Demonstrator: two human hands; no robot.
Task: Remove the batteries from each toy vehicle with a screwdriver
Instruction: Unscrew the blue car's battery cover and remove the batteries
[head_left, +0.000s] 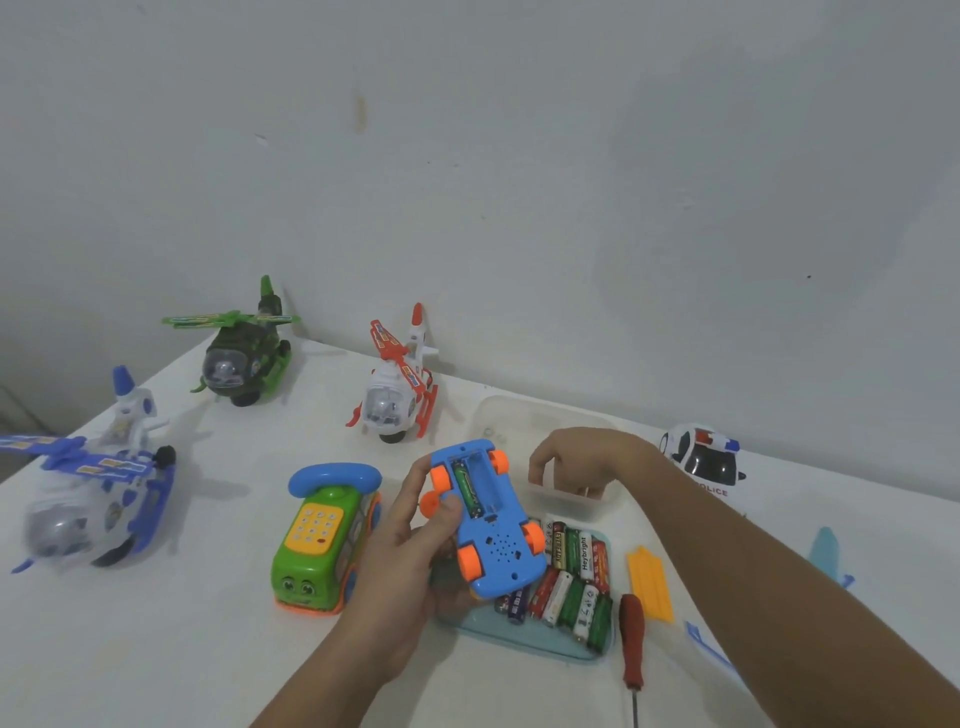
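one green battery (464, 488) sits in the open compartment of the blue toy car (498, 551), held belly-up at the middle of the bench (208, 649) by the left hand (410, 551), its grip curled round the car's side with the thumb on the underside beside the compartment. the right hand (576, 462), at 2 o'clock from the car, hangs over the clear plastic box (514, 415) with fingers pointing down; whether its grip pinches anything cannot be told. loose batteries (571, 597) lie in the teal tray (519, 636) partly under the car. the red-handled screwdriver (632, 639) lies on the bench at 3 o'clock from the tray, just beside a yellow cover (649, 584). the green phone bus (324, 540) stands at 9 o'clock from the car, the blue helicopter (93, 493) farther that way. the green helicopter (244, 358) stands at 10 o'clock, the red-and-white helicopter (397, 384) at 11 o'clock, the police car (706, 465) at 2 o'clock.
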